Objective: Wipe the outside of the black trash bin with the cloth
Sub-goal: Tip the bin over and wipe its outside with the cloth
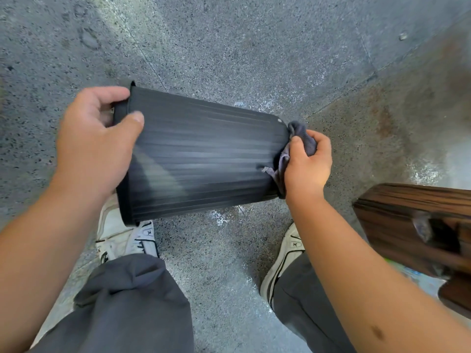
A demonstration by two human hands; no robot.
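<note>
Above the speckled grey floor (229,47), between the knees: black trash bin (204,154), ribbed, held on its side, rim to the left, base to the right. Left hand (96,143): grips the rim, thumb on the outer wall. Right hand (307,165): clutches a bunched grey cloth (300,138) against the base edge. Below: two white sneakers (127,238), dark grey trousers (132,301). Lower right: dark wooden furniture (413,215).

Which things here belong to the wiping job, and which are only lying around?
Part of the job:
- black bin, held on its side
- grey cloth, at the bin's base
- left hand, gripping the rim
- right hand, gripping the cloth

Lying about:
- wooden furniture at the right
- speckled floor
</note>
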